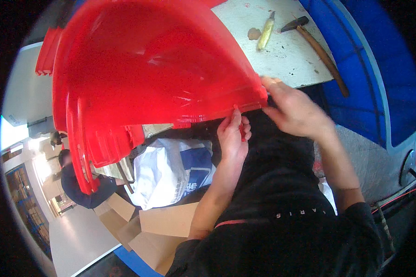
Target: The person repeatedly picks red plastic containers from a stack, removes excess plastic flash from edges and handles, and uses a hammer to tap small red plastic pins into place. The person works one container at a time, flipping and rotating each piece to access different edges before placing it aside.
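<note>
My left hand (233, 136) pinches a thin red strip at the lower rim of the red plastic shell (143, 69); my right hand (293, 111) clamps the rim corner just beside it. Shell is tilted up over the grey bench (282, 51). Hammer (316, 44) and yellowish tool (266, 33) lie behind.

One head-worn fisheye looks steeply down, close over the red plastic shell (143, 69) and workbench (282, 51)
</note>
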The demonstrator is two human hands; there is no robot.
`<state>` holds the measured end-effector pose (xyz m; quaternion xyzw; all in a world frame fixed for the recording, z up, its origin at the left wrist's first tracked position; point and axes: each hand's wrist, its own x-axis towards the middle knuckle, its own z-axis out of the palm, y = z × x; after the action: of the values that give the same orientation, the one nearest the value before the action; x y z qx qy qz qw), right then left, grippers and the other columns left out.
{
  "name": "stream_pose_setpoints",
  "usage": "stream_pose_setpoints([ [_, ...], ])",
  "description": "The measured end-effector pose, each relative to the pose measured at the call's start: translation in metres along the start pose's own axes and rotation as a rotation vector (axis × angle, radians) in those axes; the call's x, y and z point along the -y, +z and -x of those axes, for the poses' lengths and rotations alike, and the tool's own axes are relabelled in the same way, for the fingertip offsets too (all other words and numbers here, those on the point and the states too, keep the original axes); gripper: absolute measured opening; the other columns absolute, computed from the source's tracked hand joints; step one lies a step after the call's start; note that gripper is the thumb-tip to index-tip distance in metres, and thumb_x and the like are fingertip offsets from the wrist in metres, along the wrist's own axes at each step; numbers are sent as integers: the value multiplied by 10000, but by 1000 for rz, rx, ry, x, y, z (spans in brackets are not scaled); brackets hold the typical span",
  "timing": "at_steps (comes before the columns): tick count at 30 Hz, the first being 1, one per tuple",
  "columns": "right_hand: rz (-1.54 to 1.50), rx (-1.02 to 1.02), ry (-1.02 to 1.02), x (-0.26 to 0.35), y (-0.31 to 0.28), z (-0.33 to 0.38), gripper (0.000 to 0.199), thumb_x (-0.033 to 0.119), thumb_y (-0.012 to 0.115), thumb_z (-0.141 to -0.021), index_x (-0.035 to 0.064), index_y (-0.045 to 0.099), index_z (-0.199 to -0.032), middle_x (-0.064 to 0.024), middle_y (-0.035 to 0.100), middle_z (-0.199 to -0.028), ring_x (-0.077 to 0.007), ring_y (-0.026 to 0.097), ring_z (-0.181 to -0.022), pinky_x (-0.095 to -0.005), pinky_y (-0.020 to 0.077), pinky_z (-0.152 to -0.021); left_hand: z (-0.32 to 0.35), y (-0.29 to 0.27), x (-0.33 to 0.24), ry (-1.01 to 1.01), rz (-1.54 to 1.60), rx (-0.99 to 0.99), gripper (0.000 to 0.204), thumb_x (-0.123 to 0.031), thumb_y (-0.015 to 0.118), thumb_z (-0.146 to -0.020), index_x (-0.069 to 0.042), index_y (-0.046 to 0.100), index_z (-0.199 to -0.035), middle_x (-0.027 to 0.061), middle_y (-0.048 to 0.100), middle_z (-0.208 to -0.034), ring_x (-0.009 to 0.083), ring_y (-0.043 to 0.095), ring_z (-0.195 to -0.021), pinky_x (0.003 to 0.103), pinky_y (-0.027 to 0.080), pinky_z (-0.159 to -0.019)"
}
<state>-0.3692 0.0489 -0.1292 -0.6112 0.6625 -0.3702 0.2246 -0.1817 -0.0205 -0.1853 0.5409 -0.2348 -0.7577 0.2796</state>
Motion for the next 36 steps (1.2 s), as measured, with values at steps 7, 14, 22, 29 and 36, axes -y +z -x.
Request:
stream_pose_setpoints([
  [7,859,-274,542,-95,-35,11,417,62,593,-912,42,511,-1319,-237,541,-1300,-399,531,-1214,-487,497,-958,-1,0,2,41,20,-5,143,-223,643,-976,-83,617,-968,45,620,-752,113,524,-560,243,356,-443],
  [14,609,-404,377,-83,-50,98,299,175,493,-1032,11,554,-1274,-186,634,-1034,-291,653,-848,-399,534,-717,1,6,2,73,29,-34,131,-181,610,-992,-65,595,-933,55,607,-724,110,500,-522,249,344,-419],
  [22,34,125,300,42,20,101,509,61,602,-921,24,369,-1372,-310,639,-994,-506,642,-827,-558,544,-676,2,9,4,81,14,-58,145,-184,612,-991,-45,585,-958,60,600,-712,116,502,-515,261,356,-411],
  [29,162,127,248,39,34,40,317,96,572,-946,0,421,-1207,-295,643,-848,-496,639,-756,-571,512,-604,0,9,6,77,-2,-97,109,-170,596,-979,-62,588,-976,54,605,-750,120,510,-549,260,364,-438],
  [36,256,289,265,30,38,40,292,150,559,-958,-20,438,-1162,-284,650,-790,-484,652,-734,-567,529,-599,6,6,13,108,65,-70,101,-152,615,-960,-70,578,-1006,58,609,-737,137,526,-522,278,373,-409],
])
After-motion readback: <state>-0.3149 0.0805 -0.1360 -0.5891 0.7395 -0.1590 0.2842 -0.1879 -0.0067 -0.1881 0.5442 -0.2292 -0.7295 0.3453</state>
